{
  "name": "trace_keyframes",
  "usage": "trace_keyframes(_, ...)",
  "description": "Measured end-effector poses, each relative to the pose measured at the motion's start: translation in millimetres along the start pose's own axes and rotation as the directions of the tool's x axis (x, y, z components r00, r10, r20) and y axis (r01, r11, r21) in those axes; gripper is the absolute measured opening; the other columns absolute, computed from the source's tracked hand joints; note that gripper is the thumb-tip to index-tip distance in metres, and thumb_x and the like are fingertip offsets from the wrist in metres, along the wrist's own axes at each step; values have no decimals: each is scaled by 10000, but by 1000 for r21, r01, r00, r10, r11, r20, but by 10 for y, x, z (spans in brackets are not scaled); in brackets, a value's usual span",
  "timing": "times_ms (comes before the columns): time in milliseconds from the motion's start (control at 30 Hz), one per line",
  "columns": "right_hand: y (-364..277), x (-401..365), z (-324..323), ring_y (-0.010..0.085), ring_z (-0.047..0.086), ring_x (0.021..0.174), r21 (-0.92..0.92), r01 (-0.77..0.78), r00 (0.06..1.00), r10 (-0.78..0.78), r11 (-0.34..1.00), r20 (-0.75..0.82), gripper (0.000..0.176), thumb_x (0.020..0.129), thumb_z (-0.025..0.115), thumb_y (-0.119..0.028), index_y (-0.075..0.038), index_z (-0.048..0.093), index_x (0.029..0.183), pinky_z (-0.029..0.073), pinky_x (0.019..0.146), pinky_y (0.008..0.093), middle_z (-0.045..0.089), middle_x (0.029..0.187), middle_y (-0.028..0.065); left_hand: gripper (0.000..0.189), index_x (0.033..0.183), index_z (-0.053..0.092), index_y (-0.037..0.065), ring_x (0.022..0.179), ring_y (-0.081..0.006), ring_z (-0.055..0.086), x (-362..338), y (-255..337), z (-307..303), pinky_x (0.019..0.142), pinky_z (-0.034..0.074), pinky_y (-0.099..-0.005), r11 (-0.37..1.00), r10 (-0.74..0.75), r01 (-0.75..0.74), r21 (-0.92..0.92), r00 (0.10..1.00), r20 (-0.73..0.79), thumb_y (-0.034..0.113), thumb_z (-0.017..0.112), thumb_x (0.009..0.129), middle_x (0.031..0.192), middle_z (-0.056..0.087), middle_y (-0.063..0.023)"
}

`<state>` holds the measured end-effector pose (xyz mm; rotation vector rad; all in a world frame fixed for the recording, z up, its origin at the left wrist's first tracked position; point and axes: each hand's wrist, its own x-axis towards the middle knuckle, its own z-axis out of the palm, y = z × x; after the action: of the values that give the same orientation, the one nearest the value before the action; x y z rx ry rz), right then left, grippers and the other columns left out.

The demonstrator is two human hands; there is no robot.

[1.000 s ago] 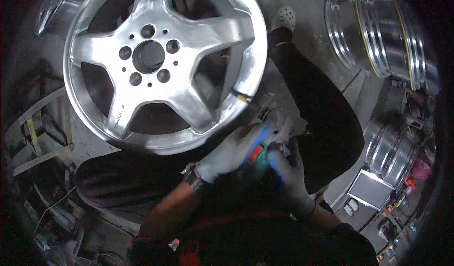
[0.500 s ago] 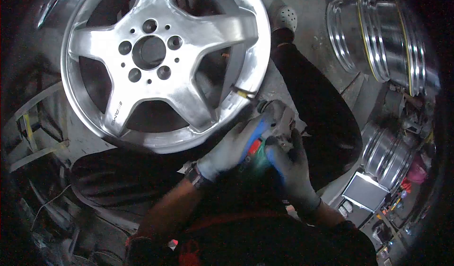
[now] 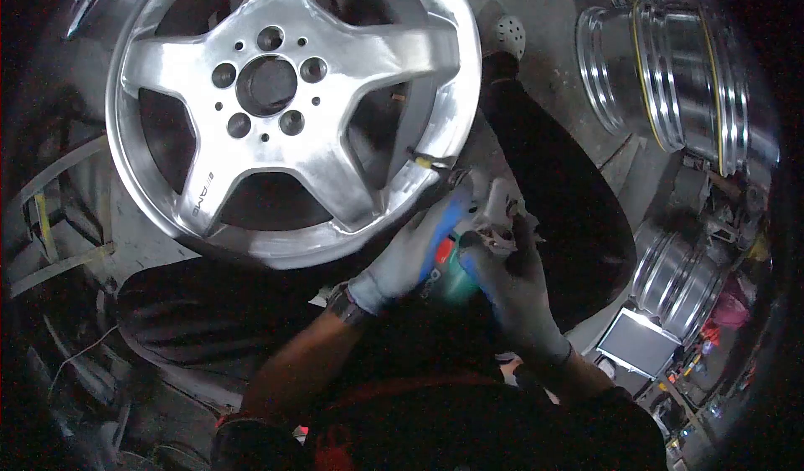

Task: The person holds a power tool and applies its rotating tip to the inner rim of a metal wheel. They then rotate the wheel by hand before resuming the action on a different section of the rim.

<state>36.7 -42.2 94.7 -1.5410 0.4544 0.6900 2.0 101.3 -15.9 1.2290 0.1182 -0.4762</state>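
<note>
A silvery five-spoke wheel rim (image 3: 268,149) fills the upper left of the head view, face up. Below its lower right edge my left hand (image 3: 404,262), in a grey and blue glove, is closed around the left side of a green and red power tool (image 3: 456,274). My right hand (image 3: 521,291), gloved alike, grips the tool from the right, near its grey metal head (image 3: 494,207). The tool's tip points up towards the rim edge. A small dark and yellow piece (image 3: 429,161) lies across that edge. Fingertips are partly hidden.
Polished wheel barrels (image 3: 678,77) stand at the upper right, with another (image 3: 682,278) below them. A bright rectangular panel (image 3: 638,343) and small tools lie at the lower right. My dark-trousered legs (image 3: 578,186) flank the tool. A metal frame (image 3: 63,161) is at the left.
Both hands and the tool have shifted slightly, with the tool's head tilted a little differently. The view has moved slightly.
</note>
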Motion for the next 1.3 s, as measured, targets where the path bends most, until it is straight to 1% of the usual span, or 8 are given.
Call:
trace_keyframes(233,-109,-11,9,146,607,1073,40,-107,994,106,993,31,561,918,704,-87,-5,385,1373,520,909,303,602,1190,95,548,1533,288,24,1404,-344,409,-28,81,12,1180,298,-394,993,116,-117,-14,991,-59,119,419,1010,1511,406,-227)
trace_keyframes(333,-226,-20,48,159,609,1087,54,-74,996,76,996,-35,606,914,705,-82,23,358,1399,516,928,307,599,1209,113,589,1545,270,52,1351,-365,464,60,229,-62,1148,347,-408,967,-47,25,255,996,79,94,447,985,1457,449,-248)
trace_keyframes(400,-223,-30,54,165,610,1093,67,-48,996,53,997,-74,629,912,705,-78,36,342,1413,515,937,310,595,1221,123,571,1547,262,15,1421,-290,402,116,185,-56,1176,311,-381,874,192,-212,438,977,91,100,435,1010,1551,376,-194)
trace_keyframes(733,114,-193,104,162,589,1099,111,-144,989,147,983,-20,664,906,696,-56,19,307,1439,502,933,287,583,1237,114,566,1559,255,29,1482,-271,288,-259,53,-103,1196,258,-368,966,96,-116,231,991,99,128,418,1026,1598,307,-165)
trace_keyframes(800,103,-208,110,158,587,1094,107,-154,988,155,982,-6,646,910,691,-62,18,316,1431,499,938,288,583,1236,110,639,1536,312,80,1295,-398,512,-259,53,-112,1093,401,-429,951,111,-127,281,991,73,66,523,933,1401,487,-275)
trace_keyframes(1000,-2,-137,113,169,590,1105,195,-20,991,45,981,-124,636,921,691,-96,26,322,1424,499,942,300,581,1233,116,555,1511,332,21,1417,-325,401,67,329,-179,1175,314,-389,828,92,-190,528,974,207,85,474,979,1533,391,-220)
trace_keyframes(1133,84,-215,155,182,593,1108,181,-35,990,59,983,-128,663,921,698,-104,37,305,1435,494,955,308,581,1233,123,539,1524,331,40,1419,-292,399,-83,115,-142,1170,317,-377,885,213,-273,377,958,193,107,460,1004,1537,394,-199)
trace_keyframes(1300,359,-345,137,180,593,1107,102,-160,982,170,982,-89,650,920,698,-99,38,310,1424,493,955,310,580,1231,121,546,1531,319,104,1245,-339,541,-404,124,-178,1054,430,-396,956,-12,-33,292,988,151,135,475,1008,1370,506,-243)
